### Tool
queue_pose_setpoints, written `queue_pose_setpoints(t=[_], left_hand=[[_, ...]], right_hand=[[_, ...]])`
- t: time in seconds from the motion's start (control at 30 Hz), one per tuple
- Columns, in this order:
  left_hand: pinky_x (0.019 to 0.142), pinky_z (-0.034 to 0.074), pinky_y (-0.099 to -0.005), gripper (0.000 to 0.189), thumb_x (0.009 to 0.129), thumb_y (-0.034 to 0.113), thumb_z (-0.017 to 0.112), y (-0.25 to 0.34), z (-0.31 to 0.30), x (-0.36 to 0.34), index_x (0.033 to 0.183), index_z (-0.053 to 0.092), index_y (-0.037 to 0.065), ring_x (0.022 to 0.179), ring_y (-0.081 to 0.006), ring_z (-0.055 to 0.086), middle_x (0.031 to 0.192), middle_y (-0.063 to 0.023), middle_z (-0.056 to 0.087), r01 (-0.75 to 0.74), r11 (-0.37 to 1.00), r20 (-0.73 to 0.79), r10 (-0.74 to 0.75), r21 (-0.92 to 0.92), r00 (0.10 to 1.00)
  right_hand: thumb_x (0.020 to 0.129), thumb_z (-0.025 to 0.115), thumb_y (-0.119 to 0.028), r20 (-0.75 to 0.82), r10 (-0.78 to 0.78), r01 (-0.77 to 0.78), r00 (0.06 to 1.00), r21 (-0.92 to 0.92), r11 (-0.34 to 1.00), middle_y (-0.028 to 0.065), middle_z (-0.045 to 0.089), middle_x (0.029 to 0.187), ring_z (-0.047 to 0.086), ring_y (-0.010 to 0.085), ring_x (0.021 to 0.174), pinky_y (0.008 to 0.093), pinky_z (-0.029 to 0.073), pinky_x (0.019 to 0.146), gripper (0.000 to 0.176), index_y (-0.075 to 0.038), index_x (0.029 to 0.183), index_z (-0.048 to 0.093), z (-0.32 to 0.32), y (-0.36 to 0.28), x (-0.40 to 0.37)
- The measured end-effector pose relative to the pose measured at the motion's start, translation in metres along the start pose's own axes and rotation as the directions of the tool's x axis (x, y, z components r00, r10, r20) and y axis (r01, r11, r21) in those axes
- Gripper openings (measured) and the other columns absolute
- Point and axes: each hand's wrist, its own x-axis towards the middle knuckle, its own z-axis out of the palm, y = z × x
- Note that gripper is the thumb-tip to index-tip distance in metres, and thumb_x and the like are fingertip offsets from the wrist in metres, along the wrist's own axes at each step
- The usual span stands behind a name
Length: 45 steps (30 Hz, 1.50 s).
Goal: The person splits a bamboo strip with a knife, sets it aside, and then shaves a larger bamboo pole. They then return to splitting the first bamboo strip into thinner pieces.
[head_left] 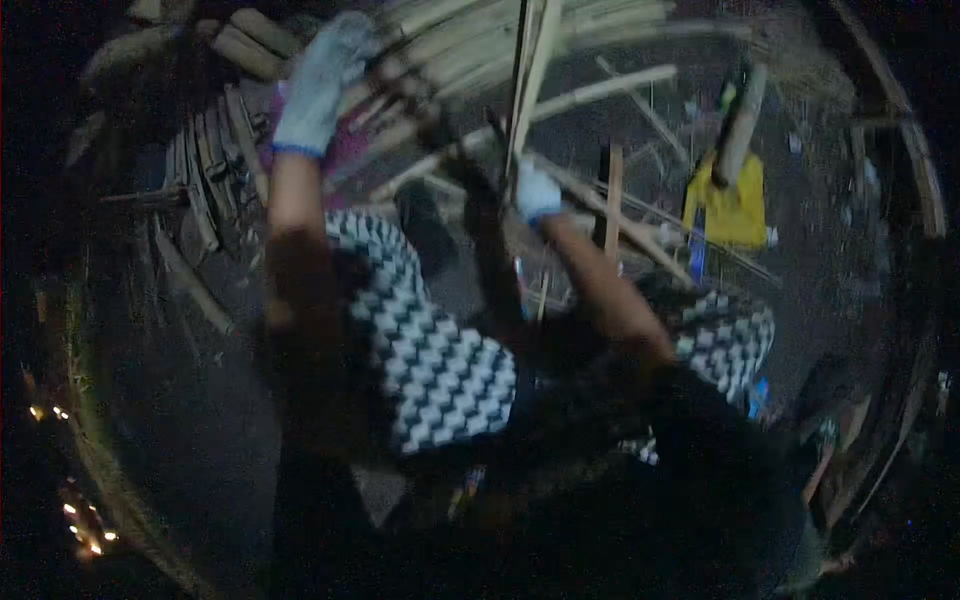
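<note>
Gloves cover both hands, pale and soft-looking, with a blue band at each wrist. The left hand (325, 75) is up at the top, laid on a big bundle of long pale wooden sticks (470, 40). Its fingers bend over the sticks, but the hand is blurry, so I cannot tell if it grips them or only rests there. The right hand (537, 190) is lower, near the middle, and it is closed tight around the bottom of a long thin flat wooden strip (530, 80). That strip stands almost straight up, and its top crosses the bundle. More loose thin sticks (600, 95) lie criss-cross on the dark ground (200, 420) behind the right hand. Some thick round short logs (250, 45) lie at the top left, just beside the left hand. Dark flat wooden slats (205, 170) sit side by side below the logs. A bright yellow flat thing (735, 205) lies on the right, well apart from both hands; it may be a bag or a cloth, I cannot tell which. A thick round pale handle (742, 125) rests tilted over its top edge. Black-and-white zigzag cloth (440, 370) covers the person's knees under the arms.
</note>
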Motion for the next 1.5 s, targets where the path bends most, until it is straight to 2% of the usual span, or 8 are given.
queue_pose_setpoints(t=[0.33, 0.4, 0.5, 0.7, 0.73, 1.0, 1.17, 1.5], left_hand=[[0.1, 0.034, -0.0299, 0.055, 0.092, 0.034, 0.053, -0.007, -0.014, 0.012, 0.131, 0.043, -0.003, 0.119, -0.0228, 0.047, 0.13, -0.0145, 0.05, -0.071, 0.931, -0.033, 0.089, 0.357, 0.995], [0.086, 0.043, -0.0305, 0.047, 0.091, 0.035, 0.055, -0.021, -0.018, 0.014, 0.114, 0.054, -0.007, 0.1, -0.0243, 0.057, 0.111, -0.0184, 0.06, -0.154, 0.977, -0.08, 0.167, 0.145, 0.983], [0.083, 0.043, -0.0273, 0.048, 0.094, 0.036, 0.049, -0.019, -0.029, 0.011, 0.131, 0.046, 0.006, 0.103, -0.0162, 0.058, 0.12, -0.0057, 0.058, -0.056, 0.992, -0.044, 0.061, 0.115, 0.997], [0.095, 0.041, -0.0322, 0.049, 0.095, 0.034, 0.045, -0.019, -0.018, -0.002, 0.135, 0.04, 0.005, 0.115, -0.0197, 0.053, 0.125, -0.0086, 0.055, -0.126, 0.976, -0.018, 0.131, 0.179, 0.991], [0.098, 0.039, -0.0331, 0.048, 0.096, 0.033, 0.043, -0.006, -0.002, 0.0, 0.135, 0.04, 0.005, 0.117, -0.0203, 0.051, 0.126, -0.0092, 0.054, -0.018, 1.0, -0.051, 0.019, 0.015, 0.999], [0.091, 0.045, -0.0296, 0.052, 0.081, 0.015, 0.061, -0.001, 0.069, 0.017, 0.128, 0.044, 0.002, 0.108, -0.0183, 0.05, 0.118, -0.0091, 0.052, -0.159, 0.987, 0.24, 0.158, -0.014, 0.958], [0.061, 0.047, -0.0338, 0.05, 0.077, 0.038, 0.071, 0.042, 0.084, 0.008, 0.091, 0.059, -0.008, 0.067, -0.0193, 0.057, 0.075, -0.0097, 0.06, 0.131, 0.957, -0.373, -0.025, 0.26, 0.927], [0.053, 0.046, -0.0368, 0.042, 0.087, 0.036, 0.061, 0.005, 0.062, 0.026, 0.08, 0.057, -0.006, 0.059, -0.021, 0.06, 0.068, -0.0118, 0.061, 0.006, 0.97, -0.602, 0.147, 0.245, 0.785]], right_hand=[[0.085, 0.042, -0.008, -0.399, -0.217, 0.209, 0.891, -0.065, 0.976, 0.0304, 0.059, 0.082, 0.057, 0.0483, 0.076, 0.0533, 0.047, 0.065, 0.034, -0.006, 0.119, 0.044, -0.174, -0.077, -0.028], [0.085, 0.046, -0.009, -0.561, -0.541, 0.513, 0.626, -0.227, 0.828, 0.0288, 0.059, 0.08, 0.059, 0.0449, 0.076, 0.0512, 0.047, 0.062, 0.03, -0.005, 0.114, 0.046, -0.225, -0.086, -0.002], [0.088, 0.049, -0.011, -0.442, -0.411, 0.308, 0.797, -0.288, 0.907, 0.0236, 0.064, 0.088, 0.064, 0.0333, 0.078, 0.0388, 0.052, 0.066, 0.035, -0.003, 0.122, 0.051, -0.283, -0.12, -0.016], [0.091, 0.033, -0.015, -0.523, -0.295, 0.28, 0.8, -0.11, 0.954, 0.0289, 0.062, 0.091, 0.063, 0.0398, 0.077, 0.0498, 0.049, 0.067, 0.048, -0.001, 0.137, 0.031, 0.017, 0.011, -0.026], [0.092, 0.033, -0.018, -0.093, 0.008, -0.003, 0.996, 0.047, 0.999, 0.0299, 0.061, 0.095, 0.062, 0.0422, 0.079, 0.0515, 0.048, 0.067, 0.048, -0.002, 0.138, 0.029, 0.009, 0.001, -0.037], [0.09, 0.035, -0.018, -0.267, 0.023, 0.012, 0.964, 0.129, 0.992, 0.0297, 0.061, 0.08, 0.06, 0.046, 0.074, 0.0548, 0.045, 0.062, 0.036, -0.003, 0.123, 0.036, 0.025, -0.028, -0.02], [0.086, 0.042, -0.015, -0.118, -0.056, 0.068, 0.991, 0.104, 0.992, 0.0293, 0.062, 0.083, 0.061, 0.0457, 0.079, 0.0536, 0.046, 0.068, 0.039, -0.001, 0.122, 0.038, 0.024, -0.051, -0.031], [0.083, 0.053, -0.034, -0.088, 0.056, -0.038, 0.995, 0.189, 0.981, 0.0198, 0.066, 0.08, 0.063, 0.0365, 0.077, 0.0469, 0.049, 0.069, 0.032, -0.005, 0.083, 0.067, 0.074, -0.047, -0.023]])
